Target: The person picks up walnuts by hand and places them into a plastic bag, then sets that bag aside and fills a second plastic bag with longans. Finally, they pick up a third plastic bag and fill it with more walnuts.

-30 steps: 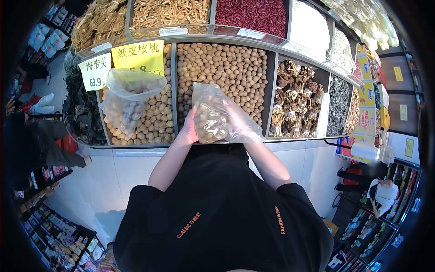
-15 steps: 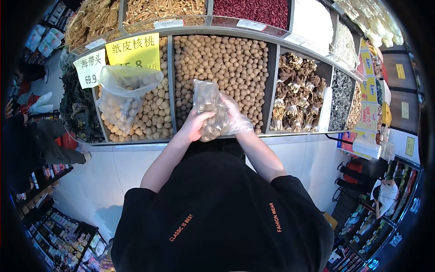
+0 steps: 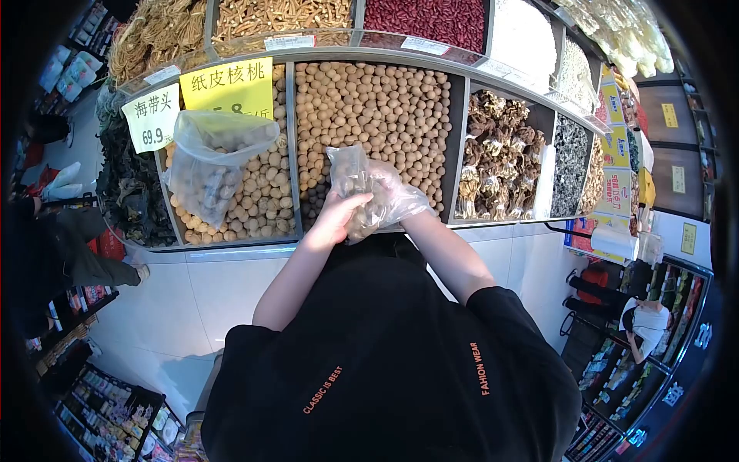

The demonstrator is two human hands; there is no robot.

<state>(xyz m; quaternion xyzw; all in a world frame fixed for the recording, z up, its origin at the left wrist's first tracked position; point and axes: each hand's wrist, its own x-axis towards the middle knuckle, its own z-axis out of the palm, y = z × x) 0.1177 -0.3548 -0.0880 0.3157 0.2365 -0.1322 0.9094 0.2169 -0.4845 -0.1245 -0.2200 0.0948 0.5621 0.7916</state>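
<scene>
In front of the counter, both hands are on a crumpled clear plastic bag [image 3: 356,171]. My left hand [image 3: 337,217] grips the bag's near left side, thumb laid across it. My right hand [image 3: 389,186] is closed at its right side; the thin plastic covers its fingers and reaches the wrist, so the fingertips are partly hidden. Brownish shapes show through the bag, and I cannot tell whether they are inside it. Just beyond the hands lies a bin of small round tan balls [image 3: 377,100], like dried longans, with darker ones near its lower left.
To the left, an open-mouthed plastic bag [image 3: 208,165] holding dark contents rests on walnuts [image 3: 265,189], below a yellow price sign [image 3: 227,85]. Dried mushrooms [image 3: 500,154] fill the bin at right. Red beans [image 3: 423,21] lie farther back. A person [image 3: 645,323] is at far right.
Both hands and the bag have shifted slightly down in view. The plastic around my right hand is more bunched, and the bag's upper end sits lower.
</scene>
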